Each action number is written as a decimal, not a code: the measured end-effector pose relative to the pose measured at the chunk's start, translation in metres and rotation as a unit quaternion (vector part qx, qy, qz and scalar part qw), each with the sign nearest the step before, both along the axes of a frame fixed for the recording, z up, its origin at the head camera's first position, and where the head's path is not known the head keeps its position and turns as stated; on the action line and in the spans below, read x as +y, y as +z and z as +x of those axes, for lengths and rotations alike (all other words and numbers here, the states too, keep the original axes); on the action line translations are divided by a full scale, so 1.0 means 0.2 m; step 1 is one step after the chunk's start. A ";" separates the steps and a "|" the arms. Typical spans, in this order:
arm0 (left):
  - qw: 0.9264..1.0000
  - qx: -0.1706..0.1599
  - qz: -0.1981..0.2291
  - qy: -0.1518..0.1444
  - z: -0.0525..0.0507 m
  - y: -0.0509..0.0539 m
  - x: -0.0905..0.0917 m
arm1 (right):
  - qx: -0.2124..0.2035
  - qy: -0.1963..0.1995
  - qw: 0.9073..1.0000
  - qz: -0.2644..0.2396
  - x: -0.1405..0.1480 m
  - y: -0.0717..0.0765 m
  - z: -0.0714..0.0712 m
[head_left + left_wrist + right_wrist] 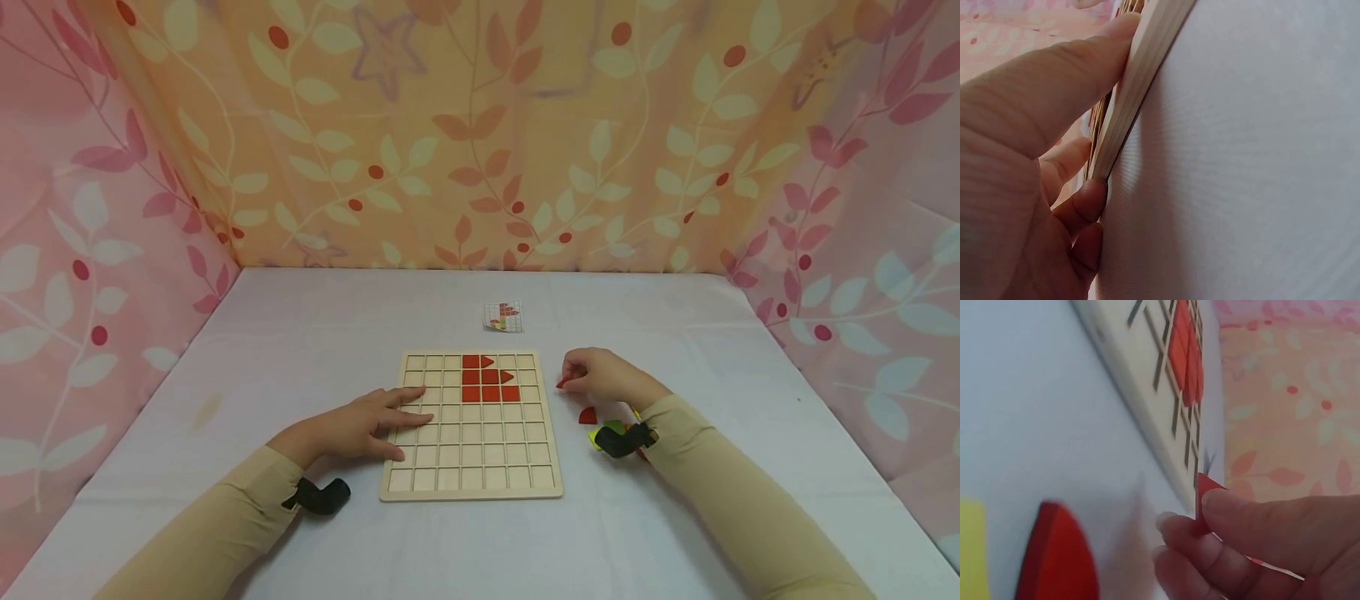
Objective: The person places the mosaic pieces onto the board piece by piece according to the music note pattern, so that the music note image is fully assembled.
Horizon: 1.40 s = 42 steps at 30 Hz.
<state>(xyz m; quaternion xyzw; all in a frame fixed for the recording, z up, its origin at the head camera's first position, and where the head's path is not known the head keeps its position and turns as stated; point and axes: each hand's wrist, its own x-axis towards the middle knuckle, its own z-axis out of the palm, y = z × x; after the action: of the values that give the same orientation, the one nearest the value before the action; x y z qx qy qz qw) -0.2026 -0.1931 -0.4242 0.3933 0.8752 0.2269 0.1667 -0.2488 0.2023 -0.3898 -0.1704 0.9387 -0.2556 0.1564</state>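
Note:
A wooden grid board (450, 479) lies flat on the table. Red square tiles (471, 377) and two red triangular tiles (507, 377) fill part of its upper middle cells. My left hand (356, 427) rests on the board's left edge, fingers spread over the grid and thumb near the lower cells. Off the board's right side, my right hand (606, 377) pinches a small red tile (1201, 515) between thumb and fingers; its full outline is covered. A red rounded-edge piece (588, 415) lies on the table just below that hand.
Green and yellow pieces (596, 437) lie partly hidden under the right wrist's black camera (624, 442). Behind the board is a small printed card (503, 317) with a coloured grid picture. Patterned cloth walls (480, 133) enclose the white table (337, 325) at the back and sides.

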 end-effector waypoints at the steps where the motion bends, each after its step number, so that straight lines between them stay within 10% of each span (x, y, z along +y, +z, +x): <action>1: 1.000 0.000 0.000 0.000 0.00 0.00 0.00 | 0.002 0.003 1.000 0.000 -0.01 0.01 0.00; 26: 1.000 -0.010 -0.001 0.007 -0.01 -0.02 -0.01 | -0.055 -0.017 0.998 -0.021 -0.24 -0.04 -0.03; 42: 1.000 -0.014 0.001 0.012 0.00 -0.01 -0.01 | -0.009 -0.002 1.000 0.018 -0.27 -0.02 -0.02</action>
<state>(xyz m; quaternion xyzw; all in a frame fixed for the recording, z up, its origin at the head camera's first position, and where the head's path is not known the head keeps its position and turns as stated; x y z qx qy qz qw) -0.2027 -0.1946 -0.4252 0.3800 0.8771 0.2353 0.1757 -0.2535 0.1482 -0.3941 -0.1637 0.9419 -0.2406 0.1677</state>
